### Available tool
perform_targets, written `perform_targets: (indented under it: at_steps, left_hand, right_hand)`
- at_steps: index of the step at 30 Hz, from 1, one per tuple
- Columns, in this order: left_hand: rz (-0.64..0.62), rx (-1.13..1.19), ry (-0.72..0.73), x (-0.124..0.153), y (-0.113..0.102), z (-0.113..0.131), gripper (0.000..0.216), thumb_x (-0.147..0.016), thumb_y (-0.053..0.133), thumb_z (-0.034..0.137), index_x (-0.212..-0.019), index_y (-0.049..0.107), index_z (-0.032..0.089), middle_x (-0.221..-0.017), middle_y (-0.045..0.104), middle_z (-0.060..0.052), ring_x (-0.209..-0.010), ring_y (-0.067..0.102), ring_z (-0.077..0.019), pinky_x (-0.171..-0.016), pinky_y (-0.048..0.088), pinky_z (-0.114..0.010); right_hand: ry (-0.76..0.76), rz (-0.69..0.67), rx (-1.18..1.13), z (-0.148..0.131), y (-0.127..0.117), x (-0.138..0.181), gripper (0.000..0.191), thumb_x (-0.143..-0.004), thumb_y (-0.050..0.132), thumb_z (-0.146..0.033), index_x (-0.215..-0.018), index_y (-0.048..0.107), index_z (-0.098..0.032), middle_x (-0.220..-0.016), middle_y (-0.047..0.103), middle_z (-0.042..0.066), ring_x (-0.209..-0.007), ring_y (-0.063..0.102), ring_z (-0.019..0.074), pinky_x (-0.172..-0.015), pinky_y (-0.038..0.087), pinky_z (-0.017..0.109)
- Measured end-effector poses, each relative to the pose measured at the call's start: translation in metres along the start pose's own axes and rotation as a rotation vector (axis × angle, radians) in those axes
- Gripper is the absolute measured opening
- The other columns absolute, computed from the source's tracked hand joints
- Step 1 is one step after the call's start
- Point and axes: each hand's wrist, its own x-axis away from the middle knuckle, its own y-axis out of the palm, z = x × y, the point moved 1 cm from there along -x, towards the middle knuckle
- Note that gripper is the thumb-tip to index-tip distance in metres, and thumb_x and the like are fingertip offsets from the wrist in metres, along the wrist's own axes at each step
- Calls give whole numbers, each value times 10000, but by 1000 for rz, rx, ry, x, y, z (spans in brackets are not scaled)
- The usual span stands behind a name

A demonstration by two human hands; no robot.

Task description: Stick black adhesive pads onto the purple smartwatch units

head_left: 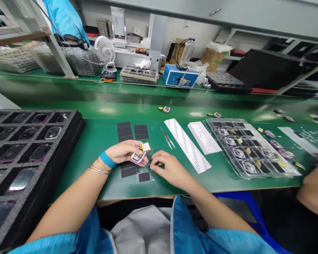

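Note:
My left hand (123, 151), with a blue wristband, grips a small smartwatch case (138, 158) with a purple rim, its open inside facing up. A yellow-edged battery (145, 146) stands out from the case beside my thumb. Just to the right is my right hand (171, 168), fingers curled and thumb close to the fingertips. Whatever it may pinch is too small to make out. Beneath and around my left hand lie black rectangular stickers (125, 131) on clear backing, one single black piece (144, 176) nearest the table edge. Metal tweezers (168, 138) rest beyond my right hand.
A printed white strip (187, 145) and a white box (204, 137) lie right of the tweezers. Further right sits a clear plastic tray (209, 123) of watch parts. A foam tray (81, 121) stands left. At the right edge is another person's blurred arm (316, 183).

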Motion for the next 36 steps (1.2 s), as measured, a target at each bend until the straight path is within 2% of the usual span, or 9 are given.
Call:
perform_targets:
  at_steps: [2, 5, 14, 19, 23, 28, 32, 34, 36]
  left_hand:
    - [-126, -36, -50, 2, 0, -2, 161, -672, 699, 149, -810, 625, 111, -739, 722, -125, -657, 694, -208, -606, 547, -274]
    - [-198, -93, -104, -1, 2, -7, 120, -688, 681, 139, -800, 644, 114, -752, 727, -120, -643, 690, -190, -557, 517, -224]
    - [-242, -118, -85, -1, 5, -8, 104, -697, 679, 164, -787, 640, 129, -714, 720, -92, -605, 671, -158, -524, 502, -204]
    - [-257, -139, -90, -1, 7, -8, 109, -681, 690, 191, -763, 644, 134, -732, 723, -103, -651, 679, -191, -569, 521, -253]
    - [-265, -166, -140, -1, 11, -11, 152, -651, 729, 215, -756, 642, 149, -707, 720, -78, -640, 676, -196, -570, 526, -273]
    - [-317, -187, -182, 0, 11, -12, 172, -652, 745, 245, -753, 632, 165, -694, 721, -69, -603, 666, -183, -528, 513, -258]
    - [-112, -100, -70, -2, 5, -6, 210, -641, 752, 218, -777, 619, 129, -768, 723, -123, -634, 674, -191, -553, 521, -256]
    - [119, -20, 65, -7, 2, -5, 226, -657, 740, 208, -812, 596, 128, -786, 717, -108, -667, 680, -188, -613, 544, -285]
    - [361, 19, 195, -12, -1, -5, 224, -669, 728, 197, -815, 571, 134, -743, 695, -58, -648, 670, -162, -630, 558, -300]
  right_hand:
    - [6, -9, 143, -5, 12, 20, 109, -752, 641, -115, -820, 674, -194, -991, 607, 68, -902, 594, 193, -817, 495, 366]
    - [31, 36, 264, -8, 29, 33, 141, -745, 662, -112, -867, 671, -181, -1000, 607, 88, -944, 565, 227, -834, 488, 404]
    - [111, 56, 236, -6, 36, 21, 50, -792, 631, -139, -768, 653, -177, -948, 572, 64, -923, 555, 208, -840, 479, 384]
    - [37, 49, 287, -5, 42, 27, 86, -834, 543, -103, -828, 598, -170, -930, 557, 88, -879, 529, 226, -782, 492, 407]
    - [-28, 10, 180, -9, 35, 39, 127, -864, 481, -101, -899, 565, -189, -1007, 532, 93, -950, 522, 221, -837, 482, 409]
    - [-10, 4, -55, -13, 2, 46, 92, -882, 486, -166, -828, 545, -212, -979, 531, 63, -934, 552, 174, -827, 482, 326]
    - [-34, 198, -200, -14, -32, 19, 79, -849, 560, -227, -773, 576, -217, -928, 607, 49, -914, 586, 176, -847, 467, 346]
    - [-33, 179, -292, -10, -41, -9, 79, -798, 624, -239, -731, 595, -208, -870, 657, 37, -862, 619, 177, -829, 476, 353]
    - [-3, 64, -373, -2, -40, -39, 109, -728, 688, -253, -681, 608, -194, -793, 688, 27, -794, 643, 180, -789, 491, 352]
